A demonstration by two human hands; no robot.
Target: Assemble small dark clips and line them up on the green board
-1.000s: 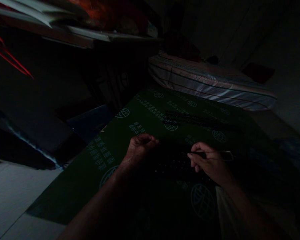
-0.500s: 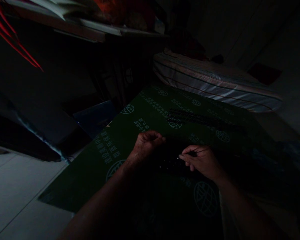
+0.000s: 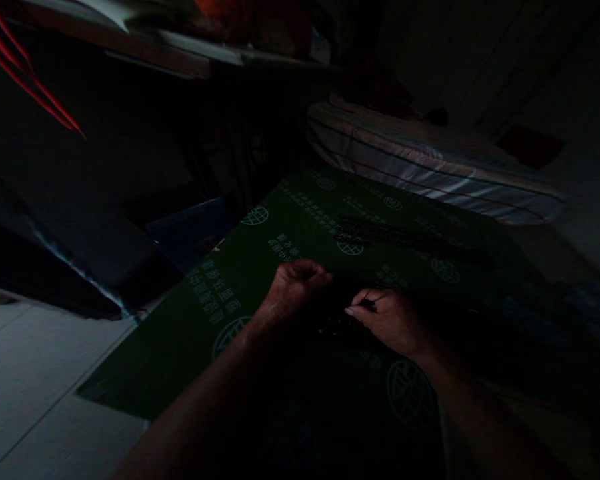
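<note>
V. dark. L hand point(image 3: 300, 287) has thumb & fingers bent in, can't tell if it's got anything. R hand point(image 3: 385, 317) pinches a small dark thing point(image 3: 368, 305), nr L hand, not touching it. Tiny white dots point(image 3: 333, 327) nr both. Green worktop point(image 3: 145, 377) has pale globes point(image 3: 411, 393) etc. Dark strips point(image 3: 415, 241) on far part. Stripy mattress point(image 3: 430, 160) behind. Red cords point(image 3: 39, 89) hang top L.

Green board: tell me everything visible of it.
The green board is flat and straight-edged, its material uncertain, printed with pale globes and rows of characters. It extends beneath the left hand and right hand toward a striped mattress. Dark strips lie on its far part. Shadow hides much of its right side and any hand contact.
</note>
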